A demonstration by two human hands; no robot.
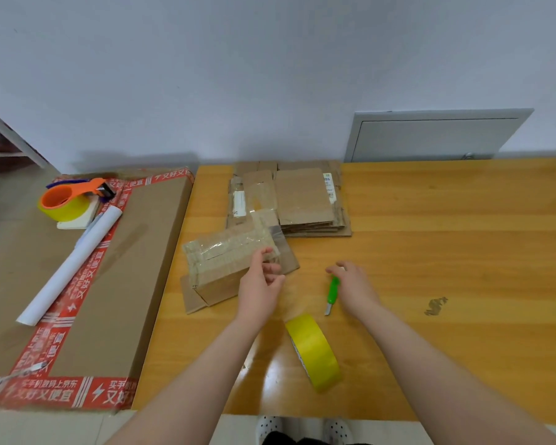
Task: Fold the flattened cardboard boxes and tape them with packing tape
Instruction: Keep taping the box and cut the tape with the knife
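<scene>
Head view: folded, tape-wrapped brown cardboard box (pixel 228 264) lying aslant on the orange wooden table (pixel 446 236), in front of a stack of flattened brown cardboard boxes (pixel 302 200). Left hand (pixel 260 284) curled round that box's right end. Right hand (pixel 353 284) loosely bent over a green-handled utility knife (pixel 333 293); grip or mere touch, impossible to tell. Yellow roll of packing tape (pixel 313 351) standing on edge between the forearms.

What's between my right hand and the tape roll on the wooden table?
A green utility knife beside the right hand, blade toward the tape roll; head view.
</scene>
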